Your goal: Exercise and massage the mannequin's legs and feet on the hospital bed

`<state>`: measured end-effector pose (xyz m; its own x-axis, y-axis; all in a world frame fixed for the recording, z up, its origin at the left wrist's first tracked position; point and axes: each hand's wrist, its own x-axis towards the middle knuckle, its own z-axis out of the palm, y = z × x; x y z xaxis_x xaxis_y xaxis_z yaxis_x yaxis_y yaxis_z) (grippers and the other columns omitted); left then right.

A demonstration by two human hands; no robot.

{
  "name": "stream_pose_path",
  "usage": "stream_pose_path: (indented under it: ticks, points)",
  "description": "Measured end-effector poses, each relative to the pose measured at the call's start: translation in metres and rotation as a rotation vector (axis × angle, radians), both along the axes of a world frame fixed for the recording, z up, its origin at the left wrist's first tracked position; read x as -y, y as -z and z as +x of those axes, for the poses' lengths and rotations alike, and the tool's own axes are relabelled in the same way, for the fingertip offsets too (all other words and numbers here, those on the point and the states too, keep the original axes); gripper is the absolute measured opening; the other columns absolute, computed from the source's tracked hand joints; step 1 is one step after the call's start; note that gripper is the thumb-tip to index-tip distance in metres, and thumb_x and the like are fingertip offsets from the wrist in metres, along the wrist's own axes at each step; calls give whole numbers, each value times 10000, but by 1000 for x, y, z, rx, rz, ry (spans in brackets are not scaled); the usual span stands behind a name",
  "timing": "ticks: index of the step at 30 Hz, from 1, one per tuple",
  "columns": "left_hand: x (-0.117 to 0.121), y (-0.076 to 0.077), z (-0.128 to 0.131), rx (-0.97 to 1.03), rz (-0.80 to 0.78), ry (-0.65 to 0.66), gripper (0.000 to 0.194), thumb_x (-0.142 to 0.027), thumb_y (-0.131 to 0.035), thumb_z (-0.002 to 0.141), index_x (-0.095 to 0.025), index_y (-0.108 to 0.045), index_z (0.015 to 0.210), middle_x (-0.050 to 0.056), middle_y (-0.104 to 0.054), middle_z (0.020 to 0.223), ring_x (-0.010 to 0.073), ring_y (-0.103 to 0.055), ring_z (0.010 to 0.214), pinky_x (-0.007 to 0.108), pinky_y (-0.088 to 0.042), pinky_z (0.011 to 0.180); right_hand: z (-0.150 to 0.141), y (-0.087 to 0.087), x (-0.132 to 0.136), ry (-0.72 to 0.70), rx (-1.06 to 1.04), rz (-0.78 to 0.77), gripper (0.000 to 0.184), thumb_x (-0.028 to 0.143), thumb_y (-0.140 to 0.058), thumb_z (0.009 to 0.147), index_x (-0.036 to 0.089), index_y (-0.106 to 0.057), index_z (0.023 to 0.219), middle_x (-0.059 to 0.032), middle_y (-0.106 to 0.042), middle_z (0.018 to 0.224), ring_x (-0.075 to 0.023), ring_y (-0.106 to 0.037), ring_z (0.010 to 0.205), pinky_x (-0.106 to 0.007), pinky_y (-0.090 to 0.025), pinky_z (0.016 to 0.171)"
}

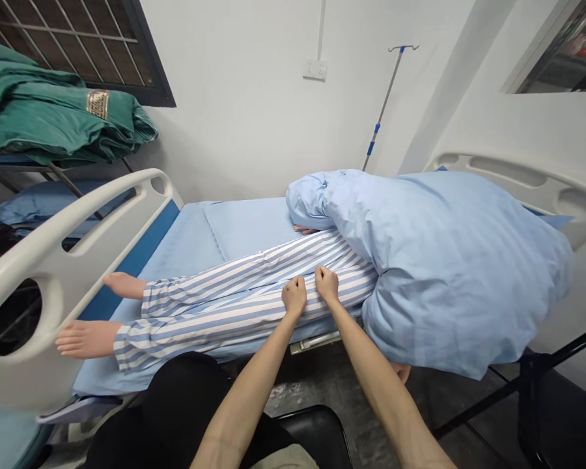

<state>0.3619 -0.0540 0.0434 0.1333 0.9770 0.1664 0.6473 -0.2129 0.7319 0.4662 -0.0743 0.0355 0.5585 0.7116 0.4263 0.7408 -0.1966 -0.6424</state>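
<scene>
Blue-striped trousers on the hospital bed: left hand and right hand curled shut side by side, gripping the cloth.

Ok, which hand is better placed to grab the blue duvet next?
Probably the right: the right hand rests on the striped pyjama trousers closer to the blue duvet than the left hand does.

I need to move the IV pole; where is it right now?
In the head view, the IV pole stands tilted by the white wall beyond the bed, right of the wall socket, its lower end dropping behind the blue quilt.
</scene>
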Motion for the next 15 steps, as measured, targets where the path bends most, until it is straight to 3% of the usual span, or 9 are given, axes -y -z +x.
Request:
stream_pose_path:
  ticks: [5,9,15]
  points:
    - [3,-5,20,-25,33,53,417,-289,-312,897,-189,-640,659,47,-683,713,132,-549,660,251,-273,603,6,-7,-3,-60,-78,50,425,378,-314,881,203,-414,506,23,-436,476,-115,-354,499,-239,-230,525]
    - [6,-1,27,-100,-7,70,354,-284,-368,868,-207,-679,717,57,-704,790,154,-578,739,257,-278,614,26,-13,5,-181,-12,38,411,405,-343,866,200,-396,513,32,-422,482,-109,-346,505,-232,-234,529]
    - [5,-3,44,-60,-31,133,396,-307,-337,875,-207,-703,762,48,-711,797,138,-576,734,247,-304,628,44,-7,16,-70,-1,43,417,427,-330,871,199,-392,528,27,-423,484,-112,-352,516,-236,-231,537]
